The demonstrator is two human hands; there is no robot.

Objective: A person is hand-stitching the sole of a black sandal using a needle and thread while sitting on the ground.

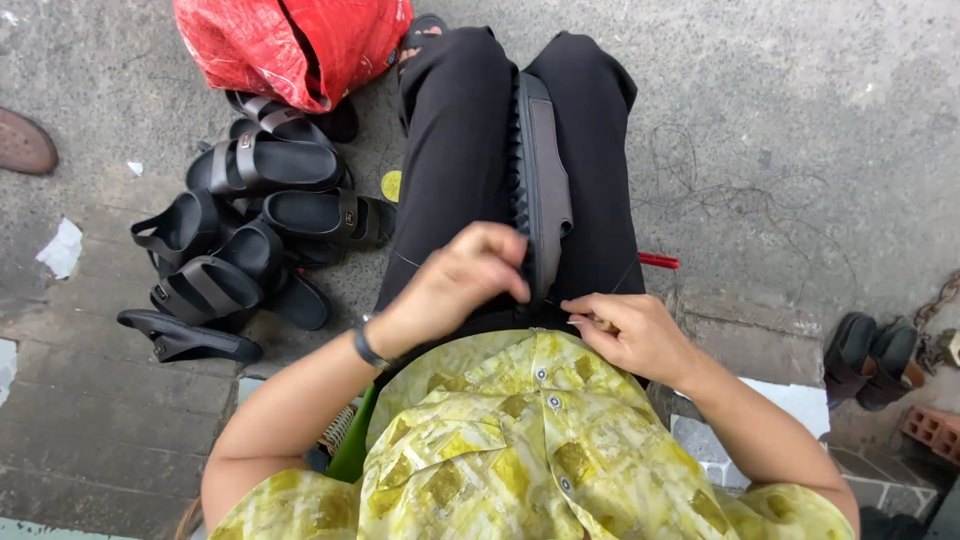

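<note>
A dark sandal [543, 170] with a ridged black sole and a grey-brown insole stands on its edge between my knees, gripped by my black trousers. My left hand [463, 280] closes over its near end, fingers curled on the sole edge. My right hand [630, 330] sits just right of that end, thumb and fingers pinched on a thin needle or thread; a fine thread runs across my lap toward the left. A dark band circles my left wrist.
A pile of several black sandals [240, 230] lies on the concrete at my left, below a red bag [290, 45]. A red-handled tool [660, 261] rests by my right thigh. More footwear [868, 355] and a brick [932, 430] lie at the right.
</note>
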